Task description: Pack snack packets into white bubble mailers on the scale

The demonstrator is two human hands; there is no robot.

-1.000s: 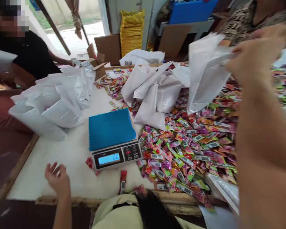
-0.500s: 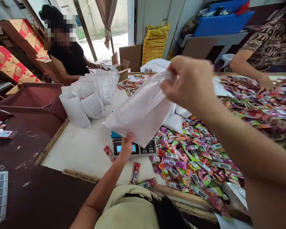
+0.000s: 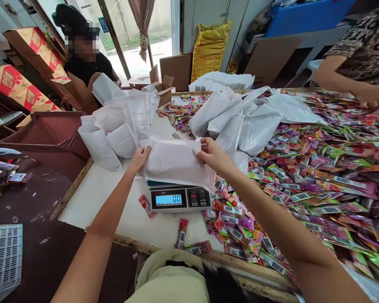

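A white plastic bag (image 3: 175, 162) lies flat over the blue pan of a digital scale (image 3: 180, 197) whose display reads 0.0. My left hand (image 3: 139, 158) grips the bag's left edge. My right hand (image 3: 210, 152) pinches its upper right corner. Both hands are closed on the bag. To the right spreads a big heap of colourful candy sachets (image 3: 303, 176).
Filled white bags (image 3: 113, 126) stand at the back left, empty ones (image 3: 246, 118) lie behind the scale. One person in black sits at the far left (image 3: 85, 63); another's arm (image 3: 347, 80) reaches into the sachets at the right. Loose sachets (image 3: 181, 233) lie near the wooden front edge.
The bag has come down from the air onto the scale pan. My right hand lowered with it, and my left hand moved up to the bag's left edge.
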